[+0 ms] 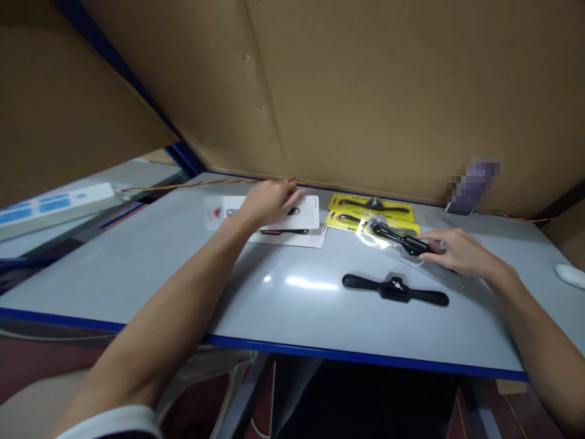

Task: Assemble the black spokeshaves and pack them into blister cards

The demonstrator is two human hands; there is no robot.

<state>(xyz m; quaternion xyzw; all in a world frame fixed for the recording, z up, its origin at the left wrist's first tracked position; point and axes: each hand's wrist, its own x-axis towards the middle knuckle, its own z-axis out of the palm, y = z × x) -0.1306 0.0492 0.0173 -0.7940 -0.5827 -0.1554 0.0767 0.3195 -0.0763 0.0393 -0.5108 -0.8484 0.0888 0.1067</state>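
Observation:
My left hand (273, 201) is over a white card package (308, 213), its fingers bent down onto it; whatever they pinch is hidden. Under that package lies another white card (315, 238). Farther right, my right hand (457, 250) has its thumb and fingers closed on a clear plastic package (375, 238) with a black two-handled tool inside. This package overlaps a yellow card package (340, 219), and a second yellow package (402, 209) lies behind it. A loose black tool (395, 288) with two handles rests on the table in front.
The grey table (159, 262) has a blue front edge. A brown panel (342, 91) stands behind it. At the left is a white power strip (59, 207), with a twisted wire along the back. A blurred purple object (475, 186) leans at the back right, and a white mouse (570, 275) lies far right.

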